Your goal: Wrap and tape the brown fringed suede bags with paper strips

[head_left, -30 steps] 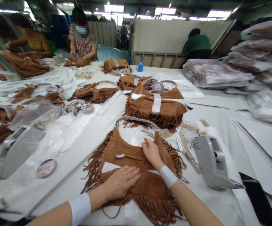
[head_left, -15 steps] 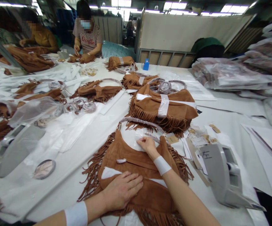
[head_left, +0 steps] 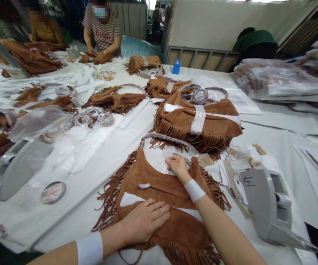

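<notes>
A brown suede bag [head_left: 159, 191] with long fringe on its sides and bottom lies flat in front of me. Its wrapped strap [head_left: 172, 138] arcs above the opening. My left hand [head_left: 145, 221] rests palm down on the bag's lower front, holding nothing. At the opening, my right hand [head_left: 178, 166] pinches a piece of thin translucent wrapping [head_left: 164, 168]. White paper [head_left: 131, 199] shows in two strips across the bag. A small wrapped pull tab [head_left: 144, 186] lies on the bag's front, above my left hand. Both wrists wear white bands.
Folded fringed bags [head_left: 216, 125] lie behind mine. Grey tape dispensers stand at right [head_left: 269, 206] and left [head_left: 15, 165]. Tags and cards [head_left: 238, 160] lie by the right dispenser. Wrapped bags [head_left: 280, 79] are stacked at back right. A person in a striped shirt [head_left: 103, 29] works across the table [head_left: 92, 184].
My view has tilted down slightly, so the scene sits higher. My right hand has drawn the wrapping a little, and its fingers are curled more tightly. My left hand stays on the bag.
</notes>
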Demonstrator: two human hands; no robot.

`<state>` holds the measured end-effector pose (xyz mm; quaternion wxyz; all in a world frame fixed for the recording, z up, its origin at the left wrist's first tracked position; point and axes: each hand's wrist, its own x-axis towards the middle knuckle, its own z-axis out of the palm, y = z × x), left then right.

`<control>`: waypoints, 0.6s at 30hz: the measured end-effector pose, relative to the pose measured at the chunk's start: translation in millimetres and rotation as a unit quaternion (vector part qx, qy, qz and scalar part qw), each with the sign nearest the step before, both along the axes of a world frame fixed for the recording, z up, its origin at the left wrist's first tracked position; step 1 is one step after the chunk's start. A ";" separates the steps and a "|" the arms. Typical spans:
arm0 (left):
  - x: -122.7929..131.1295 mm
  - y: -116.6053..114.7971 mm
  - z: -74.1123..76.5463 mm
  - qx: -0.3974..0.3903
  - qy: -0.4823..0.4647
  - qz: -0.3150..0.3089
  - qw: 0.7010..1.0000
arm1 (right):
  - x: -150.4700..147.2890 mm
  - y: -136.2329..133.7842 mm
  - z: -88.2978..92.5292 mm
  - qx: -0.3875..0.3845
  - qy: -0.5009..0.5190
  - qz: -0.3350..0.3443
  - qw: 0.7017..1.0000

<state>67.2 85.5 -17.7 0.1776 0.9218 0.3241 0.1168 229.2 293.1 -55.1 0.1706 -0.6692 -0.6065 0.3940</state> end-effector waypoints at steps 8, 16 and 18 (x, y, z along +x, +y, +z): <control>1.1 -0.5 4.0 -0.015 0.004 0.010 1.000 | 3.5 1.2 13.8 0.014 0.033 -0.018 0.999; 3.4 -2.4 4.0 0.011 -0.003 0.020 1.000 | 13.1 5.1 40.0 0.071 0.027 -0.033 0.997; 4.9 -4.4 1.8 0.033 0.001 0.022 0.999 | 14.1 7.4 52.3 0.092 0.027 -0.028 0.995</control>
